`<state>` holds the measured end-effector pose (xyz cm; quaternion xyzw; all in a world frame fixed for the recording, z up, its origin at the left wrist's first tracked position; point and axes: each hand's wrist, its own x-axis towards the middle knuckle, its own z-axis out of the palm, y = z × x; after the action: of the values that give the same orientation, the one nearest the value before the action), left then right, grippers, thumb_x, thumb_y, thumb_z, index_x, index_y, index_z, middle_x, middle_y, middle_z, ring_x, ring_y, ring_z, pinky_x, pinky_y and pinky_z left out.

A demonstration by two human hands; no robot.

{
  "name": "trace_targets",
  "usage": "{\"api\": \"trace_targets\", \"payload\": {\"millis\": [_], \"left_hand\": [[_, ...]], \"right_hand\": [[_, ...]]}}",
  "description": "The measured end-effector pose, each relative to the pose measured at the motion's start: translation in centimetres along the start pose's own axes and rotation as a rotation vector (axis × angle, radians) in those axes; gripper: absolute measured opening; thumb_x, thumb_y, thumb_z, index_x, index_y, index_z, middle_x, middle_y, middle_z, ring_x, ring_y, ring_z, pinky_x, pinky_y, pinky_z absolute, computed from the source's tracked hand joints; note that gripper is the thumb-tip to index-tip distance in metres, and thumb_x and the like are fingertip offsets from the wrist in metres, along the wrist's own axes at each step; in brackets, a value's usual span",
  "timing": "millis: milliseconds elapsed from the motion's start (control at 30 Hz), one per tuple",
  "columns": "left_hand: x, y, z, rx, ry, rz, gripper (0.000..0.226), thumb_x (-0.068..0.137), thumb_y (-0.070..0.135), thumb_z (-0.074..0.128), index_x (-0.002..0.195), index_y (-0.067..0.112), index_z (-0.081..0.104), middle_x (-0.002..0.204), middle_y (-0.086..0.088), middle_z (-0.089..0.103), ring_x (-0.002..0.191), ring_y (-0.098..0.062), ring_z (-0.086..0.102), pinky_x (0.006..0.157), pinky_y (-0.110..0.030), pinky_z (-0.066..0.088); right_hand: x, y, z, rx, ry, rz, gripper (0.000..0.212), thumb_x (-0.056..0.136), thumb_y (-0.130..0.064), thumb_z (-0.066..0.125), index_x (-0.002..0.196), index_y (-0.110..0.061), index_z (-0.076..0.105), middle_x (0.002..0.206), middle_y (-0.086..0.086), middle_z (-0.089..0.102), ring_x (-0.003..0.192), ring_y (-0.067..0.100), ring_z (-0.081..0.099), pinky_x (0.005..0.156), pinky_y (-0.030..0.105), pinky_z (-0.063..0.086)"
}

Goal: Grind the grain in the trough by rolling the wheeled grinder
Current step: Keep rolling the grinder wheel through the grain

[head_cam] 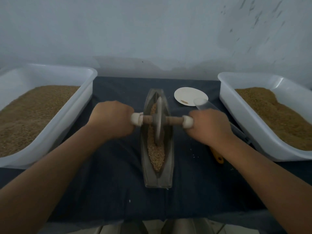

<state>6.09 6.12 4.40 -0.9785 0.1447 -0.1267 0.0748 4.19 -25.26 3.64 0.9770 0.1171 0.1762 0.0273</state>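
Observation:
A narrow boat-shaped metal trough (169, 168) lies lengthwise on the dark cloth in the middle. Brown grain (156, 155) fills its groove. The wheeled grinder (158, 120), a grey metal disc on a wooden axle with white-wrapped ends, stands upright in the groove around the trough's middle. My left hand (111, 121) grips the left handle end. My right hand (209, 126) grips the right handle end. Both fists sit level on either side of the trough.
A white tub (74, 105) of grain stands at the left, another white tub (236, 105) at the right. A white paper plate (187, 95) and a clear plastic tube (202, 103) lie behind my right hand. A yellow-handled tool (218, 157) pokes out under my right forearm. Wall behind.

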Motion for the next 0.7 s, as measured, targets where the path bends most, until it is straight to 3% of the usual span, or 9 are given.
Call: {"api": "trace_targets", "payload": {"millis": [100, 233, 333, 433, 567, 700], "left_hand": [[4.5, -0.1, -0.1, -0.028, -0.008, -0.071, 0.028, 0.082, 0.054, 0.055, 0.07, 0.029, 0.054, 0.073, 0.008, 0.056, 0.075, -0.027, 0.066, 0.064, -0.034, 0.044], [5.5, 0.1, -0.6, -0.025, -0.002, -0.085, 0.03, 0.082, 0.055, 0.055, 0.072, 0.027, 0.06, 0.07, 0.007, 0.057, 0.061, -0.02, 0.053, 0.059, -0.031, 0.039], [1.6, 0.4, -0.8, -0.026, -0.02, -0.031, 0.023, 0.081, 0.05, 0.054, 0.069, 0.03, 0.054, 0.067, 0.01, 0.052, 0.062, -0.02, 0.053, 0.06, -0.031, 0.041], [-3.4, 0.5, -1.1, -0.032, 0.003, -0.002, 0.029, 0.081, 0.053, 0.057, 0.065, 0.031, 0.048, 0.061, 0.01, 0.051, 0.055, -0.015, 0.051, 0.053, -0.028, 0.035], [-5.7, 0.4, -0.8, -0.024, 0.028, 0.016, 0.031, 0.076, 0.055, 0.061, 0.064, 0.033, 0.044, 0.055, 0.012, 0.047, 0.049, -0.011, 0.047, 0.049, -0.025, 0.031], [-1.0, 0.7, -0.2, -0.02, 0.009, -0.069, 0.027, 0.08, 0.051, 0.057, 0.066, 0.029, 0.049, 0.062, 0.01, 0.05, 0.056, -0.018, 0.05, 0.056, -0.029, 0.039]], "right_hand": [[4.4, -0.2, 1.2, -0.007, 0.001, 0.097, 0.035, 0.097, -0.055, 0.05, 0.081, -0.025, 0.057, 0.076, -0.004, 0.059, 0.075, 0.028, 0.062, 0.064, 0.035, 0.046], [5.7, 0.0, 1.8, 0.043, -0.069, 0.142, 0.033, 0.094, -0.051, 0.049, 0.076, -0.024, 0.056, 0.075, -0.005, 0.057, 0.076, 0.027, 0.061, 0.063, 0.034, 0.04], [2.7, 0.3, 1.0, 0.004, -0.053, 0.033, 0.04, 0.089, -0.061, 0.048, 0.068, -0.027, 0.051, 0.066, -0.009, 0.054, 0.064, 0.019, 0.055, 0.056, 0.03, 0.04], [-1.7, 0.1, -1.1, 0.012, 0.052, -0.105, 0.038, 0.082, -0.062, 0.043, 0.062, -0.031, 0.045, 0.052, -0.014, 0.037, 0.047, 0.006, 0.034, 0.046, 0.023, 0.022], [-4.2, 0.0, -1.6, 0.048, 0.065, -0.154, 0.035, 0.081, -0.06, 0.041, 0.063, -0.032, 0.051, 0.052, -0.012, 0.042, 0.045, 0.013, 0.045, 0.043, 0.026, 0.035], [-0.2, -0.5, -0.1, 0.001, 0.078, -0.013, 0.041, 0.097, -0.06, 0.049, 0.076, -0.025, 0.058, 0.067, -0.006, 0.057, 0.063, 0.023, 0.058, 0.057, 0.034, 0.049]]}}
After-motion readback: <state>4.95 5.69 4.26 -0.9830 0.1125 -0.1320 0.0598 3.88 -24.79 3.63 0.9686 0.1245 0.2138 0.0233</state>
